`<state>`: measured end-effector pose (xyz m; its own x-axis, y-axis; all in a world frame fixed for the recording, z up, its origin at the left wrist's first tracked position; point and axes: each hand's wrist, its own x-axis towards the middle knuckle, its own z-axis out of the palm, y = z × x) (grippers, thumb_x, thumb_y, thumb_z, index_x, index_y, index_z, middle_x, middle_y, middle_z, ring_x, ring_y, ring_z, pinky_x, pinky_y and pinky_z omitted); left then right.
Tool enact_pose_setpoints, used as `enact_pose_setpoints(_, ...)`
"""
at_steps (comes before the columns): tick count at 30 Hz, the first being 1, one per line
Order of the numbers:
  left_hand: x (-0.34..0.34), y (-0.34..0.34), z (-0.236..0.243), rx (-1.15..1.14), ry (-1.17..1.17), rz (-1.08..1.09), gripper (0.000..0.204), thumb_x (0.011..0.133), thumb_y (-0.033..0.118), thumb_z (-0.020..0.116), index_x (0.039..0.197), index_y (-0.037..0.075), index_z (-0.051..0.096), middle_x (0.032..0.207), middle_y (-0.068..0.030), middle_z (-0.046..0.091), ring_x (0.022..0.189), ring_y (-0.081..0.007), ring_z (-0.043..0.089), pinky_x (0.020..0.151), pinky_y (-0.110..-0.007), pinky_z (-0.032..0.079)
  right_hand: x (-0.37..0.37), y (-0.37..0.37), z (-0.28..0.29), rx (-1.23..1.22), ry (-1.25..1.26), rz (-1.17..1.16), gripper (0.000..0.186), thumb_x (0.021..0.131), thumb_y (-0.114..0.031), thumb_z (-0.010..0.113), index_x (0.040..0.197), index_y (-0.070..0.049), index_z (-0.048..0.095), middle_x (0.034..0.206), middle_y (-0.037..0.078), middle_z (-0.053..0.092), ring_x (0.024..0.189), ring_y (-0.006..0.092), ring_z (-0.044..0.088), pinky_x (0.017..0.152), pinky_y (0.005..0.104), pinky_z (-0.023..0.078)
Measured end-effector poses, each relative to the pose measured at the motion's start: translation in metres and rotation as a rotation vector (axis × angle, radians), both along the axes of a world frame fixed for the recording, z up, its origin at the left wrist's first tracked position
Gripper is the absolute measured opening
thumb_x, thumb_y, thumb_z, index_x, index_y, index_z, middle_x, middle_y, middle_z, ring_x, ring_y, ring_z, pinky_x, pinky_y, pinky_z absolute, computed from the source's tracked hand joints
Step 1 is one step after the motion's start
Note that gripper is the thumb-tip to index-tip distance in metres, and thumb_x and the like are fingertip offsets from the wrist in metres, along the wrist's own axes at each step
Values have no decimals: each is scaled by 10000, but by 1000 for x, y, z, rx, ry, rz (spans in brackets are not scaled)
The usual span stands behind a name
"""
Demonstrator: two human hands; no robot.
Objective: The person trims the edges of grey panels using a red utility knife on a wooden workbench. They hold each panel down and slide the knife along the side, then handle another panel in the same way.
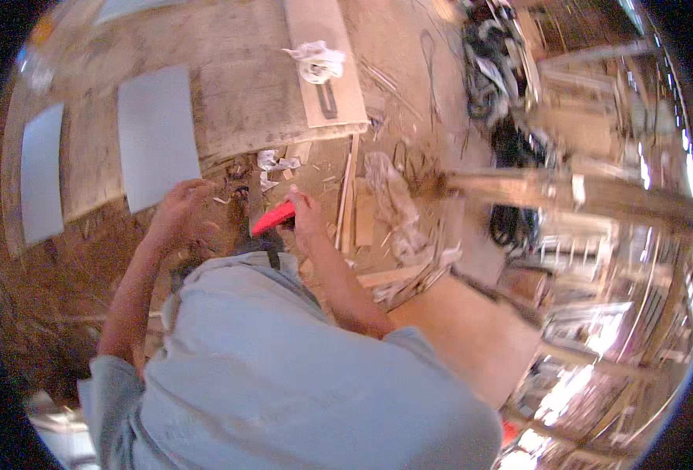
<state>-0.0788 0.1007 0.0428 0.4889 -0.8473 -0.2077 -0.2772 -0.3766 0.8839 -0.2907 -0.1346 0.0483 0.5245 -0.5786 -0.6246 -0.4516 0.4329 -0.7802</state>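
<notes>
My right hand (305, 222) is closed around a long, narrow, bright red object (273, 218), held in front of my body. Its exact kind cannot be made out. To the left, my left hand (186, 213) is raised with nothing visible in it, thumb and fingers apart, though blurred. Just beyond that hand, a pale grey-white rectangular sheet (158, 137) lies on the wooden worktable (244, 86) and reaches past its near edge. Further left, a second pale sheet (43, 174) also overhangs the edge.
A light board (315, 19) on the table's right side carries a crumpled white cloth (319, 63) and a dark looped piece (327, 100). Wood strips (346, 192), clear plastic film (393, 204) and scraps litter the floor. A wooden beam (573, 192) and stacked timber stand right.
</notes>
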Motion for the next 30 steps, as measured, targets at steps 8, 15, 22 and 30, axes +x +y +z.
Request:
enact_pose_setpoints(8, -47, 15, 10, -201, -364, -84, 221, 912, 173, 675, 1123, 121, 711, 1035, -151, 700, 988, -362, 666, 873, -448, 539, 11, 40, 10, 799, -135, -67, 421, 981, -469, 620, 1012, -54, 684, 882, 112, 717, 803, 248, 683, 802, 402, 594)
enact_pose_setpoints(15, -66, 29, 20, -136, -40, 84, 213, 865, 194, 742, 1050, 89, 731, 952, -198, 714, 875, -400, 694, 758, -442, 551, 42, 10, 84, 235, 15, 1104, 641, 915, -584, 657, 1207, -16, 604, 1076, 118, 691, 932, 203, 659, 842, 341, 552)
enact_pose_setpoints(22, -53, 11, -30, -18, 72, 975, 328, 890, 236, 740, 1096, 8, 628, 1027, -126, 689, 886, -271, 672, 823, -402, 552, 136, -7, 80, -188, 80, 1665, 687, 1029, -653, 363, 1194, -40, 625, 1085, 128, 675, 1024, 264, 627, 938, 407, 485)
enact_pose_setpoints(30, -72, 4, -87, 225, -116, 1171, 353, 918, 265, 721, 1096, -25, 624, 983, -165, 696, 758, -255, 691, 691, -407, 574, 89, -46, 73, -209, -7, 1619, 659, 1048, -620, 351, 1251, -46, 605, 893, 69, 608, 801, 210, 578, 712, 381, 456)
